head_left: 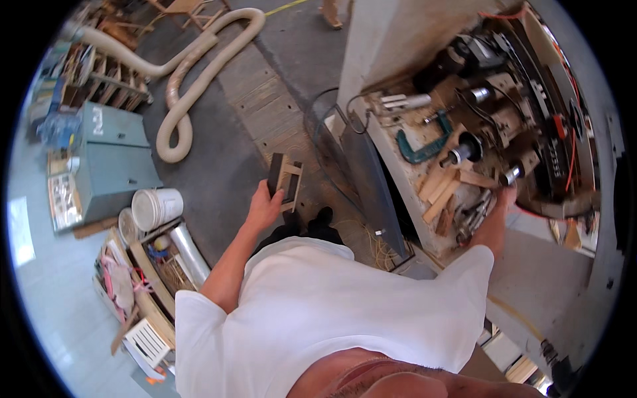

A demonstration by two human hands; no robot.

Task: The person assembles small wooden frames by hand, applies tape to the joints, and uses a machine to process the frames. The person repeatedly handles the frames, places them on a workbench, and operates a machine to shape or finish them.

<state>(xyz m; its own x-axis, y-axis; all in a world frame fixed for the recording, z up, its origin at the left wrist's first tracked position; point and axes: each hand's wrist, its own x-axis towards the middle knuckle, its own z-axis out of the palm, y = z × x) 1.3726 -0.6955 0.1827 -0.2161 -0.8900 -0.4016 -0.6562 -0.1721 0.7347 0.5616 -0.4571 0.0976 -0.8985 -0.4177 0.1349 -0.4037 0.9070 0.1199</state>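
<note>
My left hand (264,204) is closed on a small wooden frame (289,184) with a dark block-like side and pale crossbars, held out over the floor. At the machine on the right, my right hand (507,195) reaches in just below a shiny metal cylinder (511,174). Its fingers are too small and partly hidden to show whether they grip anything. Beside that hand lie several metal tools (472,219) and loose wood offcuts (440,190) on the machine's bed. Farther back on the same bed rests a green C-clamp (424,140).
A grey metal panel (375,179) stands between me and the machine, with a black cable (315,109) looping near it. To the left are a pale flexible hose (219,73), a blue-green cabinet (116,156), a white bucket (156,207) and a bin of scraps (149,272).
</note>
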